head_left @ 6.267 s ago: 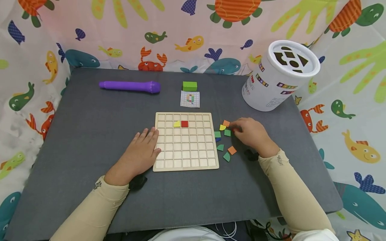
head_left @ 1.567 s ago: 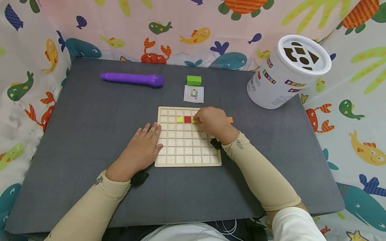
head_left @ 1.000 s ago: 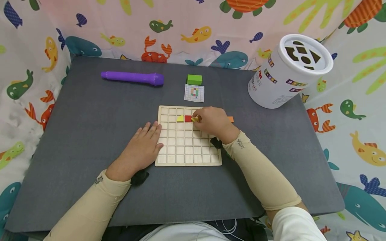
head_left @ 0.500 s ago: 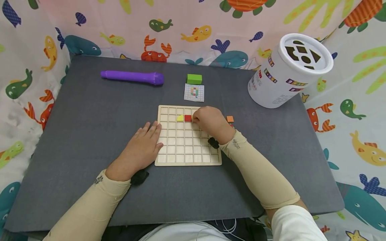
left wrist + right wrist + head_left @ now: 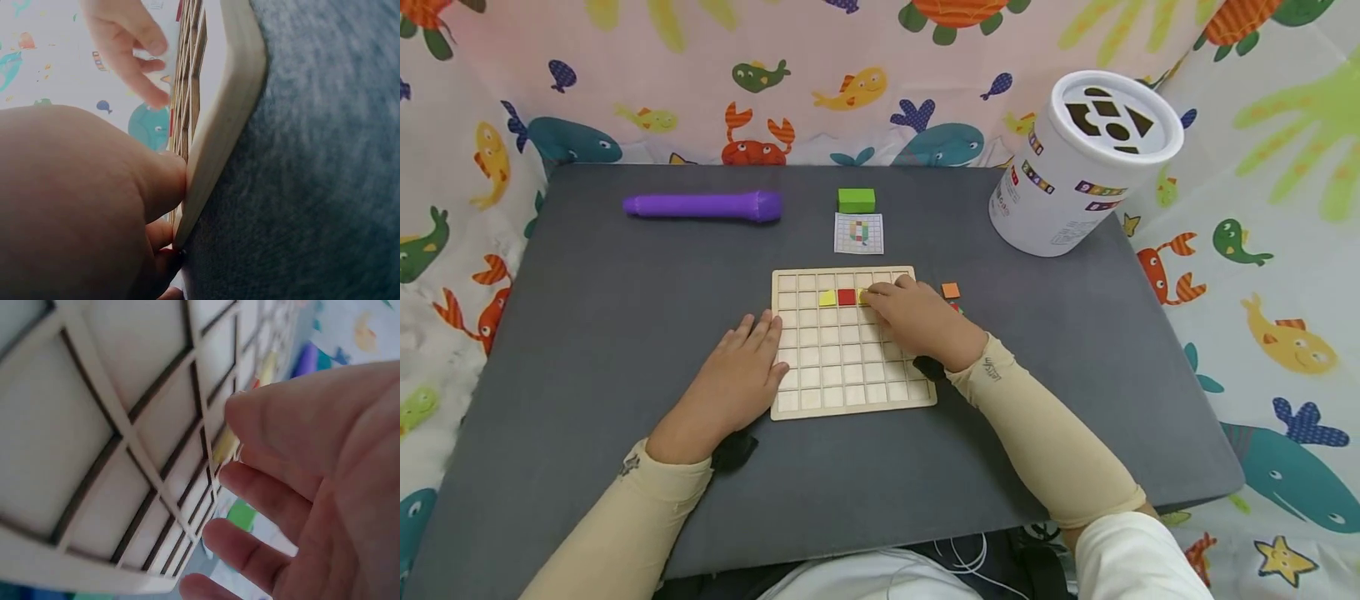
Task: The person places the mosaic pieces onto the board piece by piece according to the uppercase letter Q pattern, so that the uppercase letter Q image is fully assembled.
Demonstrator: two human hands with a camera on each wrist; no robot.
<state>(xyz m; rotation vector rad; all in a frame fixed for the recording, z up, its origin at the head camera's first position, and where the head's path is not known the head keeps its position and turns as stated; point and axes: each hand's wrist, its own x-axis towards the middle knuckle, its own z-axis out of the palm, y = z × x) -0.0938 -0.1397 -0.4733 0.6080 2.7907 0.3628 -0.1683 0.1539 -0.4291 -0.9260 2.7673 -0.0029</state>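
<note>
The left hand point(image 5: 733, 375) lay straight-fingered against the grid board's point(image 5: 841, 355) left edge — apparently to steady it; the right hand point(image 5: 925, 323), loosely extended, grasping nothing, partly hid the yellow tile point(image 5: 862, 297) near the far edge.

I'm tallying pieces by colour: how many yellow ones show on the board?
2: one yellow piece left of the red piece, another yellow right of it, by the right hand, which may hide more.
</note>
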